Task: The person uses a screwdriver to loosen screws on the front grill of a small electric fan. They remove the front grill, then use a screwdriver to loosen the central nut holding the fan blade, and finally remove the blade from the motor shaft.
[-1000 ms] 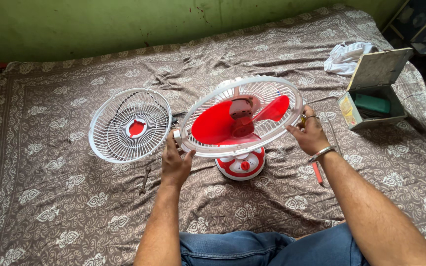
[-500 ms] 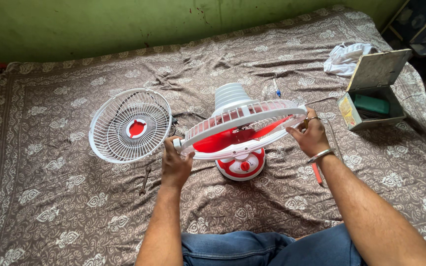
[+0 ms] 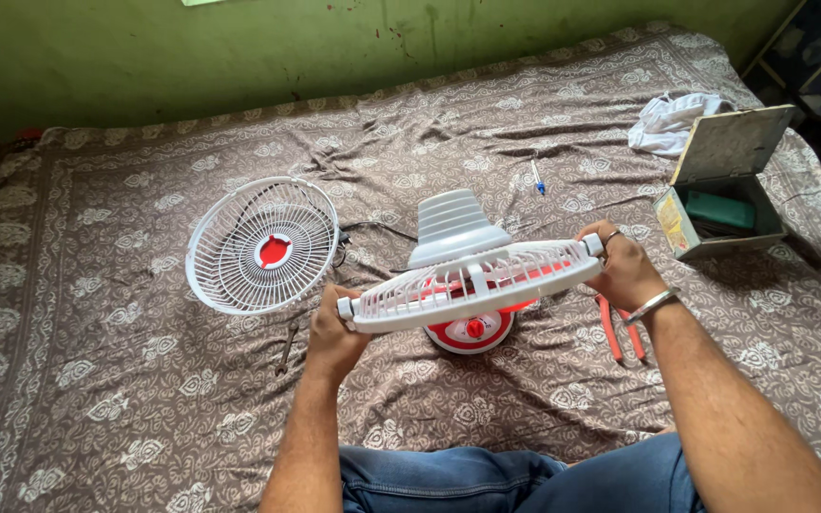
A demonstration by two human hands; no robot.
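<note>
A small red and white table fan (image 3: 472, 271) stands on its round base (image 3: 472, 332) on a patterned bedspread (image 3: 97, 380). Its head is tipped face down, so the rear grille and grey motor cover (image 3: 453, 226) point up. My left hand (image 3: 334, 328) grips the left rim of the grille. My right hand (image 3: 624, 266), with a ring and a metal bangle, grips the right rim. The loose white front grille (image 3: 263, 245) with a red centre lies to the left.
An open grey metal box (image 3: 719, 195) sits at the right with a white cloth (image 3: 672, 119) behind it. Red-handled pliers (image 3: 620, 328) lie by my right wrist, a small wrench (image 3: 287, 347) by my left, a blue screwdriver (image 3: 536, 176) farther back. A green wall borders the bed.
The fan head has been tilted forward from facing up at me, red blades showing, to face down. Both hands stayed on the rim. The view shifted slightly.
</note>
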